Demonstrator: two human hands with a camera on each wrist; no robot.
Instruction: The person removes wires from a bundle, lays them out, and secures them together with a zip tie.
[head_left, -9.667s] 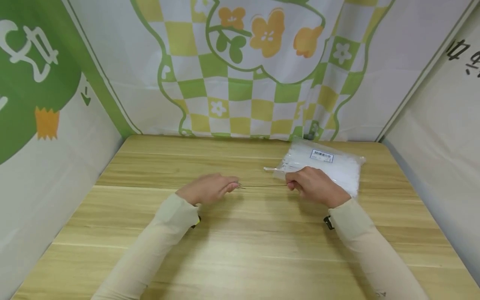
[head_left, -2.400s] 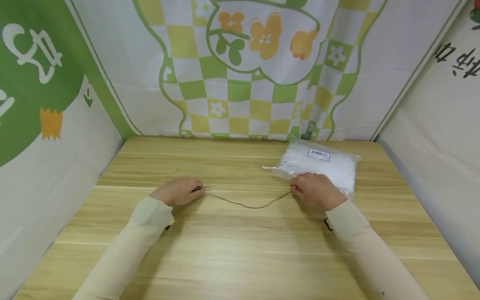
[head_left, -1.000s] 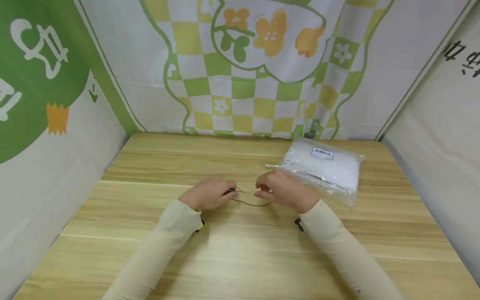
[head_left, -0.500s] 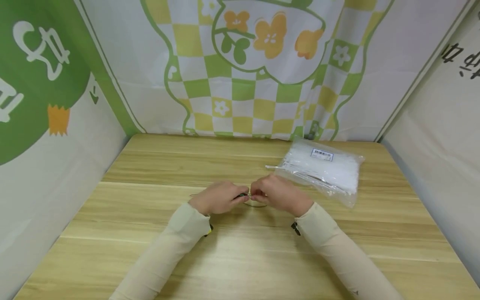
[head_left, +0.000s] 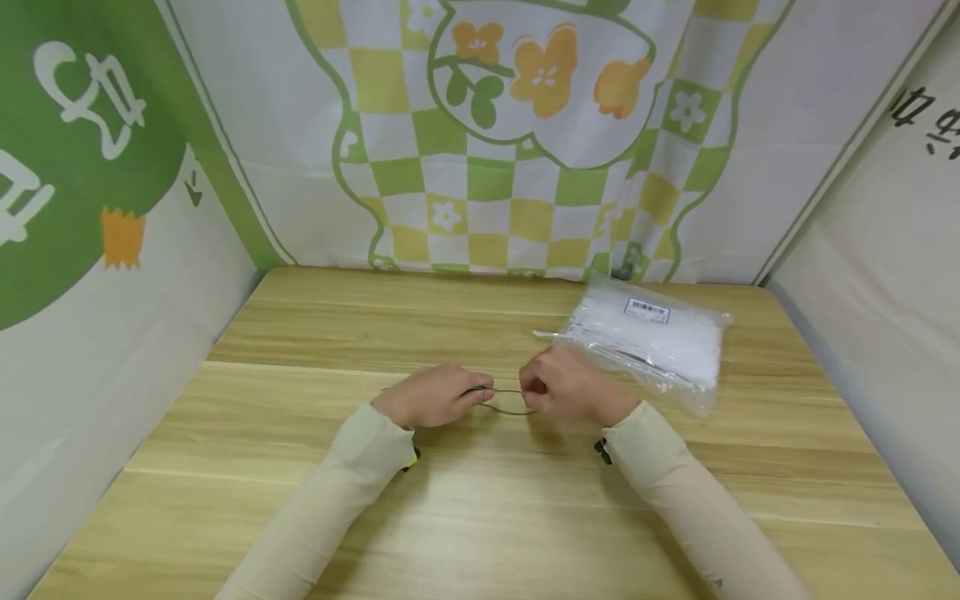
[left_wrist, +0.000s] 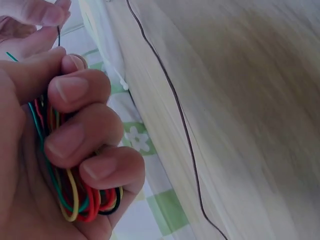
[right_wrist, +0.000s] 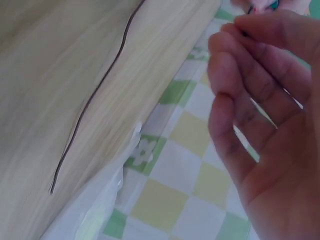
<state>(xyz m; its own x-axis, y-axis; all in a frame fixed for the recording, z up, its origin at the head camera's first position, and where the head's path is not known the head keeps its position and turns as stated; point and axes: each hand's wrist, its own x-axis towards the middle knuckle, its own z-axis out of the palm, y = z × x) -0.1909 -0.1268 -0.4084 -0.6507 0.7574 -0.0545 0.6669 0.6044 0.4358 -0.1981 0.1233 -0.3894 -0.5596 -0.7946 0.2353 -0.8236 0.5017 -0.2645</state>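
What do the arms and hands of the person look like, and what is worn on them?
Both arms are covered by long, close-fitting sleeves of pale cream cloth, reaching to the wrists. The left hand and the right hand are bare: no gloves and no rings show. A small dark device with a yellow edge sits under the left wrist, and a dark one under the right wrist.

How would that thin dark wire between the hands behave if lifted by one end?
Probably floppy: the thin dark wire sags in a curve between the left hand and right hand. It looks very light, and being so fine, likely slips from a loose pinch.
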